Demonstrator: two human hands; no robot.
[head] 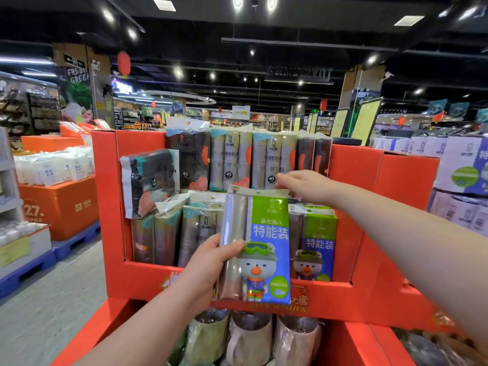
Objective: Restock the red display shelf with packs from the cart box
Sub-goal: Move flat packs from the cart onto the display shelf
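From the head camera, the person stands right at the red display shelf and holds one pack up in front of it. The left hand is curled round the pack's left edge, low down, with the thumb on the front, so the pack cannot slip. The right hand reaches over to the pack's top right corner. It looks like a pinch there, but the thumb is hidden. I think two hands are used because the pack is long and floppy, and this keeps it straight and upright. The blue and green side with the bear faces out, the same way as the bear packs that stand in the middle shelf just behind it. So the pack is most likely going in beside them, where there is a gap. The top row is full of grey and dark rolls. One dark pack on the left leans over and may need fixing. More rolls sit in the bottom bin. The cart box is not in the picture.
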